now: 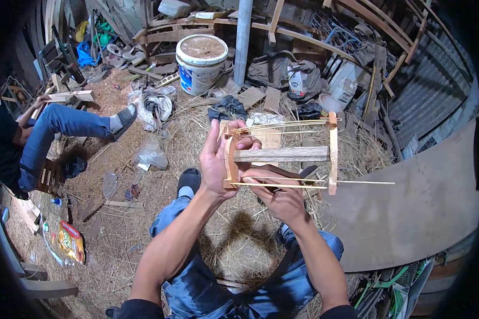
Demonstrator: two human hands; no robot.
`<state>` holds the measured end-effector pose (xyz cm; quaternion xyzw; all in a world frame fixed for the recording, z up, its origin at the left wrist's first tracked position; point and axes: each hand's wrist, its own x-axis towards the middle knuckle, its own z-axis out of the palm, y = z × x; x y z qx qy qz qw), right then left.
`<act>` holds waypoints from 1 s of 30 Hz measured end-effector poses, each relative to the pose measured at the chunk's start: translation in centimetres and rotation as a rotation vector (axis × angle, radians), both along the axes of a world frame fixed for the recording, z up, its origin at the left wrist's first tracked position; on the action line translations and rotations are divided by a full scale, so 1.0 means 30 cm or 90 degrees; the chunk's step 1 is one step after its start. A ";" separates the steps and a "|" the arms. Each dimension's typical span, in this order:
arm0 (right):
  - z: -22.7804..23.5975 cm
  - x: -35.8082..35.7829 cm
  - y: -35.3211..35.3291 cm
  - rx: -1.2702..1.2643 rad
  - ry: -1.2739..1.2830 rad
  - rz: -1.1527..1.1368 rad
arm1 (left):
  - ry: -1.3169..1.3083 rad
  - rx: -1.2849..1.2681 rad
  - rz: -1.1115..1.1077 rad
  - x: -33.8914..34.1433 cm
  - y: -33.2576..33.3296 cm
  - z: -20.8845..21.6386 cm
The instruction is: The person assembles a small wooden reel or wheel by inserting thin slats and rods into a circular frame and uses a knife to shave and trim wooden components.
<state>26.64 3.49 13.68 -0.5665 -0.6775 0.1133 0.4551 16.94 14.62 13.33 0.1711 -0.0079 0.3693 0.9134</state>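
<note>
My left hand (214, 165) is closed around the left end piece (230, 165) of a small wooden frame, its thumb up and fingers behind the wood. A flat grey-brown bar (282, 154) joins that piece to a slim light wooden end piece (333, 159) on the right. Several thin sticks (292, 124) span the far side. Along the near side, my right hand (285, 199) pinches a thin stick (364, 182) close to the left end piece; the stick's other end sticks out past the right piece. A dark pointed thing (307, 171) shows just beyond my right hand, partly hidden.
Straw and shavings cover the ground. A white bucket (201, 64) stands beside a grey post (243, 42). To the left sits another person (64, 122) with a hand on pale lumber (72, 96). A large brown board (404, 207) lies right; scrap wood and bags line the back.
</note>
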 end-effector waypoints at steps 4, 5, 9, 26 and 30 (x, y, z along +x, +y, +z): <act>-0.004 -0.001 0.000 0.000 0.011 0.001 | 0.016 -0.004 0.005 -0.002 -0.002 -0.001; -0.006 -0.001 0.000 0.003 0.015 0.005 | 0.021 -0.005 0.004 -0.003 -0.002 -0.004; -0.010 0.002 0.003 0.006 0.019 0.013 | 0.018 -0.003 0.003 -0.001 -0.003 -0.007; -0.019 -0.006 0.003 -0.005 0.025 -0.001 | 0.012 0.012 -0.012 -0.004 0.003 -0.021; -0.020 -0.009 0.009 0.031 0.015 0.009 | 0.019 0.018 -0.003 -0.005 0.002 -0.021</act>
